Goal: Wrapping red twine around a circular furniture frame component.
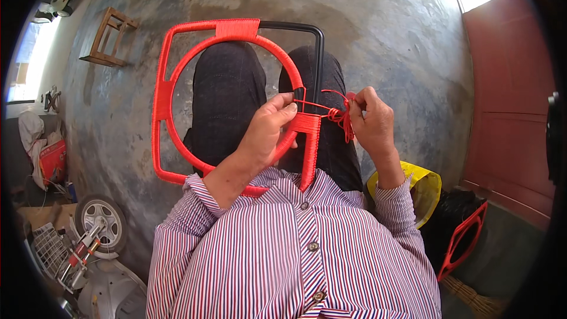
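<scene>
Across my thighs lies a square frame with a round ring inside it [163, 100]. Red cord is wound tightly over most of it, while the tube at the upper right corner [319, 59] is bare and black. My left hand [267, 129] pinches the ring's right side, its thumb on top near a short bare black patch; some fingers are hidden beneath. My right hand [372, 118], just right of the frame, holds a loose looped bundle of red cord [338, 118] between thumb and fingers. From the bundle, strands run left to the joint between ring and outer tube.
A wooden stool [107, 38] lies on the concrete floor at the far left. Nearer on the left is a scooter [112, 280] beside a wheel [100, 223]. To my right are a yellow bag [433, 183], a black bag [452, 212], another red frame [453, 248] and a red door [508, 112].
</scene>
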A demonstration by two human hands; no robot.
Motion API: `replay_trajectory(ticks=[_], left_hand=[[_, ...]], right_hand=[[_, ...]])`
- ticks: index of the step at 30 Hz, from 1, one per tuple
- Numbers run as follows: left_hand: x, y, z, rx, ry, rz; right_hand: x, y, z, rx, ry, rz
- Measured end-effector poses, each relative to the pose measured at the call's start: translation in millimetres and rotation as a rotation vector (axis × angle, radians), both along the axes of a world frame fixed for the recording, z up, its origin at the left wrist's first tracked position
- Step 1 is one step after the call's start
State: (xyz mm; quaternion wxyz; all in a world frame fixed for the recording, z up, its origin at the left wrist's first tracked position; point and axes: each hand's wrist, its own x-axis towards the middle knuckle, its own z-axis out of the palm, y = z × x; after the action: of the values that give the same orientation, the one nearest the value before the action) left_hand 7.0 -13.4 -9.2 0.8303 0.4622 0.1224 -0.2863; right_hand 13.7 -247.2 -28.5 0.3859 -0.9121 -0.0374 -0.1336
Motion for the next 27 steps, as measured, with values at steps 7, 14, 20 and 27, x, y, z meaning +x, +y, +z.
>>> replay_trajectory(ticks=[7, 14, 20, 27], left_hand=[[0, 1, -1, 0.015, 0.015, -0.011], [0, 1, -6, -0.027, 0.024, -0.001], [0, 0, -6, -0.023, 0.027, -0.005], [1, 0, -4, -0.037, 0.045, -0.012]], right_hand=[[10, -9, -14, 0.707, 0.199, -0.191], [13, -12, -17, 1.354, 0.321, -0.188], [10, -10, -17, 1.419, 0.361, -0.105], [3, 13, -20, 1.041, 0.348, 0.041]])
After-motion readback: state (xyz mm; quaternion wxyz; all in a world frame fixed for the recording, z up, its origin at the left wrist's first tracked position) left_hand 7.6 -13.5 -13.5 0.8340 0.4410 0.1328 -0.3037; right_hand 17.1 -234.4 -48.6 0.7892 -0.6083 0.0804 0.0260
